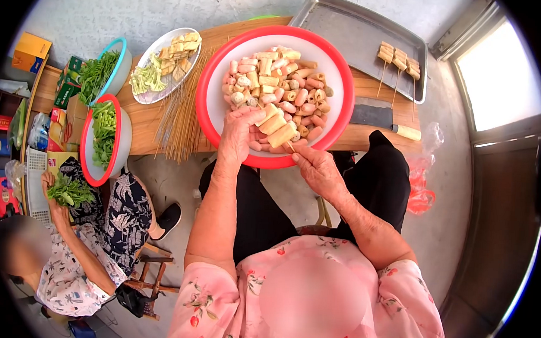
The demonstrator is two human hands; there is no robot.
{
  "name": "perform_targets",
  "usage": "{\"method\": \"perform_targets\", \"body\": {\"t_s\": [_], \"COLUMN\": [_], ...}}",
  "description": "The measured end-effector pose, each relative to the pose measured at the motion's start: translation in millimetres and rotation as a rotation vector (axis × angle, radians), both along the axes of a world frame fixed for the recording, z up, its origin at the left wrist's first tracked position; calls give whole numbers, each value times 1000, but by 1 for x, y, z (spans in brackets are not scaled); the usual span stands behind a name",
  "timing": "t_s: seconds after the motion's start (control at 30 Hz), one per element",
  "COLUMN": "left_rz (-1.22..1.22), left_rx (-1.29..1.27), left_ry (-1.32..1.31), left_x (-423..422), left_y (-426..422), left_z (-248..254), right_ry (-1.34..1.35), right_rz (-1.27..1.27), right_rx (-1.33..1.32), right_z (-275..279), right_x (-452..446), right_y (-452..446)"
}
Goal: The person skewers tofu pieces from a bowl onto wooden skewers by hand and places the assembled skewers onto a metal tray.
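Observation:
Over the near part of a red-rimmed white basin (pixel 204 99), a skewer of pale yellow rolled pieces (pixel 278 128) is held between both hands. My left hand (pixel 242 128) pinches the upper-left end of the row of pieces. My right hand (pixel 319 168) has its fingers closed on the stick at the lower-right end. Cut sausage pieces (pixel 301 96) and yellow rolls fill the basin beneath. Loose bamboo sticks (pixel 179 120) lie on the wooden table just left of the basin.
A metal tray (pixel 349 36) with several finished skewers (pixel 399 58) stands behind right, near a cleaver (pixel 372 115). Left are an oval plate (pixel 143 61) and two basins of greens (pixel 103 134). A co-worker (pixel 76 269) sits at the left holding greens.

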State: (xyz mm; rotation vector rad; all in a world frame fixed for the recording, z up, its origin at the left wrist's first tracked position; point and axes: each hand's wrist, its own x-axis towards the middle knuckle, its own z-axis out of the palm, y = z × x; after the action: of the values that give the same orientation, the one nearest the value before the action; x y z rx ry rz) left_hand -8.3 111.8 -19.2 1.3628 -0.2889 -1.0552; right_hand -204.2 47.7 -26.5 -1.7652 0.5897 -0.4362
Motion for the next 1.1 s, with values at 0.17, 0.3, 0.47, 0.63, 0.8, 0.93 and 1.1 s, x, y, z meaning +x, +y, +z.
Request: {"method": "perform_targets", "body": {"t_s": [0.17,0.3,0.47,0.63,0.8,0.93,1.1], "left_rz": [-38,-66,-73,-45,32,-88,-169], "left_rx": [34,82,126,122,88,205,305], "left_ry": [-24,-57,-50,-74,-94,-317,-491], "left_x": [1,2,-10,-10,-3,-1,-11], "left_y": [1,0,2,3,8,5,-21], "left_z": [-1,-2,7,0,-4,-7,-9], "right_ry": [21,31,-8,35,-102,-157,-289], "right_rz": [6,19,44,-15,-161,-426,-526], "right_rx": [-3,-29,-2,169,389,602,636], "right_z": [-5,-8,-16,-3,7,29,44], "right_x": [-2,-2,2,4,-4,-20,-45], "right_y": [-2,-2,-4,-2,-18,-43,-66]}}
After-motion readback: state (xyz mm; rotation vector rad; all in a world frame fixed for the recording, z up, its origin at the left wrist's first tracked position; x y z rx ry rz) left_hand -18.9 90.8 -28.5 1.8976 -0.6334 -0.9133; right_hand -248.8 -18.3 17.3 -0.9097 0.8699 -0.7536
